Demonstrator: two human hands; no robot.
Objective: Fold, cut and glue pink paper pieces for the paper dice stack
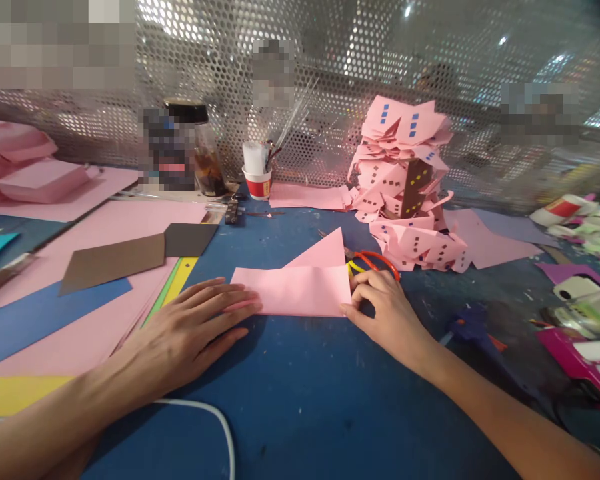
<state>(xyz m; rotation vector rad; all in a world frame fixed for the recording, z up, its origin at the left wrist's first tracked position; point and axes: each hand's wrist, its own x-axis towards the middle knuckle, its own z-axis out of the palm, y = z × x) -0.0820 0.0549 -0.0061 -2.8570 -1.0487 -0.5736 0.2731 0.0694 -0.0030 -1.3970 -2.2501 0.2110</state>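
Note:
A folded sheet of pink paper (300,290) lies on the blue table in front of me, with a pointed flap standing out behind its top edge. My left hand (187,323) rests flat, its outstretched fingertips on the paper's left end. At the lower right corner, my right hand (385,307) pinches the paper between thumb and fingers. Scissors (377,259) with red and yellow handles lie just behind the right hand, partly covered by it and the paper.
Behind to the right stands a tall pink paper structure (405,193) with small coloured squares. Coloured sheets (115,260) cover the left side. A paper cup (257,180) stands near the perforated metal panel (320,133). A dark blue glue gun (480,333) and a white cable (220,420) lie nearby.

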